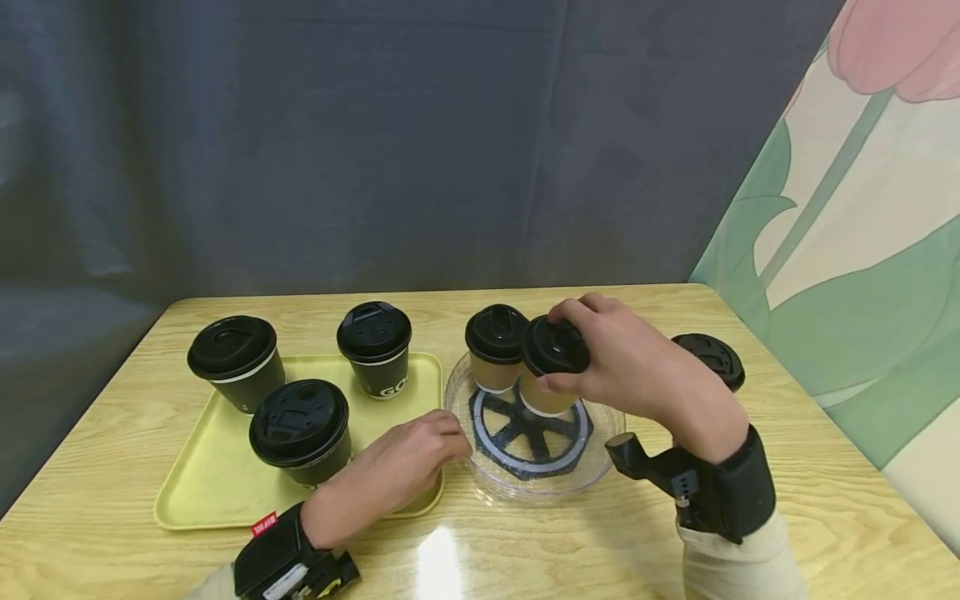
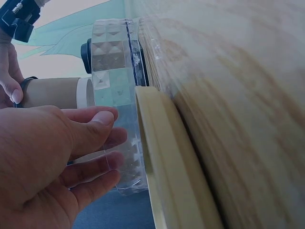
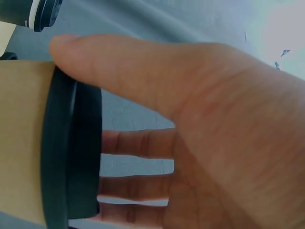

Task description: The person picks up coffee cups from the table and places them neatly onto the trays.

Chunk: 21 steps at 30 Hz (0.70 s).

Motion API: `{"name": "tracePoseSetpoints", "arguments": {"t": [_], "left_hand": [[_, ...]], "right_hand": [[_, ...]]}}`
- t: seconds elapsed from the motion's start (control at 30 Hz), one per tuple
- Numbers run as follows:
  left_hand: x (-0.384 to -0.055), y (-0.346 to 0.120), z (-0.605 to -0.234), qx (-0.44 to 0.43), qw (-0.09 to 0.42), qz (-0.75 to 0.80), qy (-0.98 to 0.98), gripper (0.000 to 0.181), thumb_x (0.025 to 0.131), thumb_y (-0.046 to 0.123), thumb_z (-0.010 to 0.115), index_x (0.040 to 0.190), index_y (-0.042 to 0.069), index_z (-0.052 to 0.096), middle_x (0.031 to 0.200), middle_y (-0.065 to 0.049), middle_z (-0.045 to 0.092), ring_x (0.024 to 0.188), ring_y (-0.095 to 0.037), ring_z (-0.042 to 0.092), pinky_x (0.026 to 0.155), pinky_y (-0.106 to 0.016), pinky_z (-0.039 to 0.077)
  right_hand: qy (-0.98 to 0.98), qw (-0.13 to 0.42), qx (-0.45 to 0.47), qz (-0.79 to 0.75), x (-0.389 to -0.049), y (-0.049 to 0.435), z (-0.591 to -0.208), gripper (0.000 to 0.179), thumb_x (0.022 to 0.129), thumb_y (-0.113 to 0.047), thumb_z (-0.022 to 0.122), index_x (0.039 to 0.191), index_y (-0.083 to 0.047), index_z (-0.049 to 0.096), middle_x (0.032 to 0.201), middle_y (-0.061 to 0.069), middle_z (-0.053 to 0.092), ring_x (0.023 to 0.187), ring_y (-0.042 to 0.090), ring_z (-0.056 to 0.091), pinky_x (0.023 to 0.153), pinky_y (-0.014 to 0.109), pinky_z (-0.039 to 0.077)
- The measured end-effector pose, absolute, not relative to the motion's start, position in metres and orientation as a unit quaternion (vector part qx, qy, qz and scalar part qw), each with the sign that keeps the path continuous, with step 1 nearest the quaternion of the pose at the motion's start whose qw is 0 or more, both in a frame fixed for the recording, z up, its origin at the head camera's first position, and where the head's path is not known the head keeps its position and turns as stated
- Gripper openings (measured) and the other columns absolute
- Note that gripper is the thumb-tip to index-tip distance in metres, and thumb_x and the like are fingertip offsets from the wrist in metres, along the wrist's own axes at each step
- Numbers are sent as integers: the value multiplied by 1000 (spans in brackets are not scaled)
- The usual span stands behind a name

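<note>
My right hand (image 1: 622,358) grips a tan paper cup (image 1: 543,396) by its black lid (image 3: 83,148), thumb on one side and fingers on the other. In the left wrist view the cup's white base is at the rim height of a clear round turntable (image 1: 603,467). A second tan cup (image 1: 495,372) with a black lid stands at the turntable's far left, close beside the held one. My left hand (image 1: 408,458) is at the turntable's near left rim, thumb and fingers pinching its clear faceted wall (image 2: 107,52).
A yellow tray (image 1: 202,492) lies left of the turntable. Dark lidded cups stand there: one at the back (image 1: 381,375), one in front (image 1: 300,433), one at the far left corner (image 1: 240,367). Another black lid (image 1: 712,358) shows behind my right wrist. A dark curtain (image 1: 375,150) hangs behind.
</note>
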<state>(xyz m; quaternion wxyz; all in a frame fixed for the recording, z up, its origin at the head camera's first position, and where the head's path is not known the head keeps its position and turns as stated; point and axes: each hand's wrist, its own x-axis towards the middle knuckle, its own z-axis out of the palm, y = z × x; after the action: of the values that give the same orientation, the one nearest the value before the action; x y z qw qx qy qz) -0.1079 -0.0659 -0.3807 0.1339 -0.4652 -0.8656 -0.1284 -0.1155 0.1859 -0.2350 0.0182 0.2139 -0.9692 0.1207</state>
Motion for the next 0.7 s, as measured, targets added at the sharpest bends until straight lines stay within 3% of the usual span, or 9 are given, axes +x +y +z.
{"name": "tracePoseSetpoints", "arguments": {"t": [0.17, 0.4, 0.7], "left_hand": [[-108, -68, -380, -463, 127, -132, -867, 34, 77, -14, 55, 83, 18, 65, 88, 7, 62, 91, -7, 59, 77, -19, 52], [-108, -67, -382, -465, 134, -134, -865, 24, 86, -4, 62, 83, 18, 67, 88, 8, 63, 92, -7, 61, 79, -19, 52], [-108, -67, -381, -463, 128, -127, -868, 27, 85, -7, 61, 83, 19, 67, 89, 9, 63, 92, -6, 60, 79, -19, 52]], "right_hand": [[-962, 27, 244, 116, -114, 184, -236, 60, 78, -36, 80, 127, -10, 57, 120, 14, 58, 101, 28, 60, 79, 41, 55], [-948, 53, 300, 95, -110, 185, -248, 61, 76, -36, 81, 125, -8, 59, 120, 12, 59, 103, 25, 62, 83, 38, 55], [-932, 76, 337, 111, -100, 187, -266, 62, 76, -40, 81, 126, -11, 58, 119, 7, 59, 104, 20, 61, 82, 36, 56]]}}
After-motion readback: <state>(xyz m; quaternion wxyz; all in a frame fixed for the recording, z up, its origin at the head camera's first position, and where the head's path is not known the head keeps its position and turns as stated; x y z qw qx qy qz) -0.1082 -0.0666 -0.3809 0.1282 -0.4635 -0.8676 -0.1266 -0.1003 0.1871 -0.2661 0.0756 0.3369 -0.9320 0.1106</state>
